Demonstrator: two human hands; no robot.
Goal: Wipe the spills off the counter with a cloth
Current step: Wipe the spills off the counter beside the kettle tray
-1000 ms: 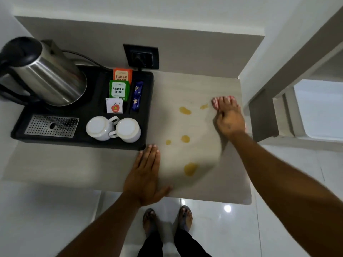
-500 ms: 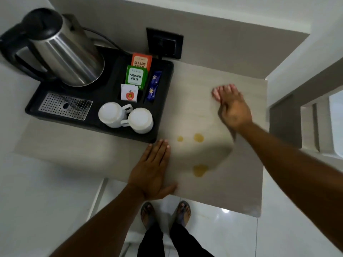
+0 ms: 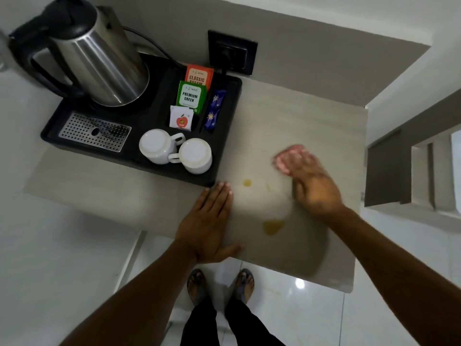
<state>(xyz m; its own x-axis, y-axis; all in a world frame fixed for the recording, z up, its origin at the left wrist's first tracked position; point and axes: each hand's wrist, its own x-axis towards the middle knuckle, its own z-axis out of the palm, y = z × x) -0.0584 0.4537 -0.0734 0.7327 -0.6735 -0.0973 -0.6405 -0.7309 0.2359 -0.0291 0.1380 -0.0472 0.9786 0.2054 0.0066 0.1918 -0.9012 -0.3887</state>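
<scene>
- Cloth (image 3: 272, 206): pale, blurred, barely distinct from the table (image 3: 311, 116); it lies under the right hand (image 3: 311, 181), whose fingers look flat and pressing.
- Spills: small drop (image 3: 247, 182) and larger puddle (image 3: 273, 226) are unwiped. Wiping is judged midway, and the next pass should sweep nearward over both.
- Left hand (image 3: 209, 221): flat on the table, fingers straight.
- Legible sachets: "CLASSIC ASSAM" (image 3: 199, 76), "PREMIUM GREEN" (image 3: 190, 96).

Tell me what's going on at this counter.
A person is wiping yellowish spills off the counter. The right hand, blurred in motion, presses flat on the surface; a cloth under it is hard to make out. The left hand rests flat near the counter's front edge, beside the black tray. A small drop and a larger puddle lie unwiped between the hands.
</scene>
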